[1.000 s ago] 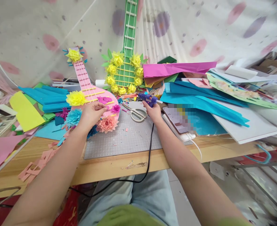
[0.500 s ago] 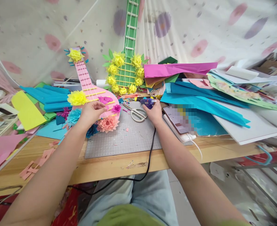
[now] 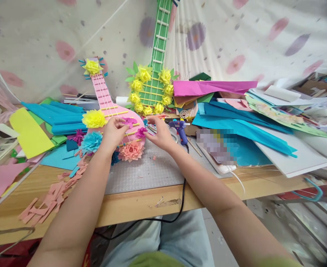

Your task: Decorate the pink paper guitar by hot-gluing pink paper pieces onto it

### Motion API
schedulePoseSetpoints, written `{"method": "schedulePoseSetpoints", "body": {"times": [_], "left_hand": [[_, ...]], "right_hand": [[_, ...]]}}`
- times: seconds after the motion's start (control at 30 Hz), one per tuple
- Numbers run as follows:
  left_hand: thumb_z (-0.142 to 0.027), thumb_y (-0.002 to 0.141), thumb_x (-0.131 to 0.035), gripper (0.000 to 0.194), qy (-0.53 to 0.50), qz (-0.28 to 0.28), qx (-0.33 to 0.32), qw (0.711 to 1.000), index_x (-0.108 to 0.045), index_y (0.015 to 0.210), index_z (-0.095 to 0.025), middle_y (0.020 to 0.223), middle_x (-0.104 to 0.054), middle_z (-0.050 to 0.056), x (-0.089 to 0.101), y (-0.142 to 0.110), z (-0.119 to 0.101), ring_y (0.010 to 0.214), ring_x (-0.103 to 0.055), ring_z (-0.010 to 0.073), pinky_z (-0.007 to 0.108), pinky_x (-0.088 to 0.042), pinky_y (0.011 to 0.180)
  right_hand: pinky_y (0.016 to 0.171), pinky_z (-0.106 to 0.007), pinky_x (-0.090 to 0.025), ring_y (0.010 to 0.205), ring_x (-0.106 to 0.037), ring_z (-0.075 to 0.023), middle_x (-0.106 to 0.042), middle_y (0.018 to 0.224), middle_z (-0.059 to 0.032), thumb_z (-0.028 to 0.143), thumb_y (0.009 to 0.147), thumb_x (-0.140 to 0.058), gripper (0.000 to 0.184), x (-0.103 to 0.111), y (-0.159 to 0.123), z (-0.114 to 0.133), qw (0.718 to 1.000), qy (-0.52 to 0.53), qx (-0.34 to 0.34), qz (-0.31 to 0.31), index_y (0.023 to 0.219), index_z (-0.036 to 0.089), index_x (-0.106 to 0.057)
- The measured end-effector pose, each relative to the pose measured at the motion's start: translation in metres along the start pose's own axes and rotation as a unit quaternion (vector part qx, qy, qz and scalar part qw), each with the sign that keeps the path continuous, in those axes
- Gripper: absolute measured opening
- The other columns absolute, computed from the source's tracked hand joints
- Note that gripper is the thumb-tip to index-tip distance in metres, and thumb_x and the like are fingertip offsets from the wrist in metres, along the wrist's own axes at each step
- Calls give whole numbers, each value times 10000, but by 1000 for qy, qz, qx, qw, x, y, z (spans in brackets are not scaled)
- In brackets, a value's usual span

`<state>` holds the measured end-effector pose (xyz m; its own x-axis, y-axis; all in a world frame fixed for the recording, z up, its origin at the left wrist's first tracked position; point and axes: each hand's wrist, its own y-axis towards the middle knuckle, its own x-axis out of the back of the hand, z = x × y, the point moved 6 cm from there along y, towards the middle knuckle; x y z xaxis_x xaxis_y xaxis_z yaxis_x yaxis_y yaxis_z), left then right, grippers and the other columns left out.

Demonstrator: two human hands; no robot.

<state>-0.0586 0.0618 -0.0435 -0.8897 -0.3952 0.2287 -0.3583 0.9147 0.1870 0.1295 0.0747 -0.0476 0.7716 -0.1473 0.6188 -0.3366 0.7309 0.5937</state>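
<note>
The pink paper guitar [image 3: 101,89] leans at the left, with yellow sticks and white strings across it. Over its body, my left hand [image 3: 115,133] is closed in a pinch at some magenta paper petals [image 3: 130,122]; the fingertips partly hide what they grip. My right hand [image 3: 161,134] is empty, its fingers apart, beside a small magenta paper flower [image 3: 141,132] at the guitar's edge. A purple glue gun [image 3: 181,129] lies just right of that hand. Below the fingers sits a coral paper flower [image 3: 131,150], with a blue paper flower [image 3: 92,142] at its left.
A green paper guitar [image 3: 159,55] with yellow flowers stands behind. Scissors [image 3: 174,136], partly hidden, lie on the grey cutting mat [image 3: 152,170]. Blue paper [image 3: 235,128] and a phone [image 3: 212,148] are at the right. The glue gun's black cable [image 3: 183,196] drops over the table edge.
My right hand has let go of the glue gun, now on the table, and moved left to the pink guitar. My left hand keeps its pinch. The view has shifted slightly.
</note>
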Motion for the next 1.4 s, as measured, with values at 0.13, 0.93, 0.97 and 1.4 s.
{"method": "schedulePoseSetpoints", "body": {"times": [0.13,0.93,0.97,1.4], "left_hand": [[-216,647,-655,255,32,-29,-47,998,-530,869,-212,655,-611,-41,11,0,10,582,-562,122,249,-410,606],[-257,690,-611,214,234,45,10,971,-455,835,-248,785,-660,-24,-6,-24,2,745,-624,179,286,-391,663],[-260,685,-615,220,239,53,16,969,-453,834,-249,781,-663,-22,-8,-23,3,755,-629,187,290,-390,660],[-330,577,-737,391,316,60,50,946,-428,800,-245,843,-672,70,-21,-10,2,925,-649,332,397,-431,763]], "right_hand": [[978,-450,-403,1105,-531,-281,-608,1161,-121,310,726,-645,526,-29,19,7,998,-14,-1,56,1214,187,-493],[939,-394,-419,968,-529,-230,-699,889,-30,21,685,-421,504,-30,15,9,996,49,25,71,1114,209,-608],[934,-392,-419,961,-526,-229,-699,875,-29,25,688,-427,483,-29,15,8,996,52,24,73,1091,209,-619],[926,-365,-415,958,-514,-220,-696,867,-20,2,673,-458,414,-28,17,1,995,64,16,79,985,202,-643]]}}
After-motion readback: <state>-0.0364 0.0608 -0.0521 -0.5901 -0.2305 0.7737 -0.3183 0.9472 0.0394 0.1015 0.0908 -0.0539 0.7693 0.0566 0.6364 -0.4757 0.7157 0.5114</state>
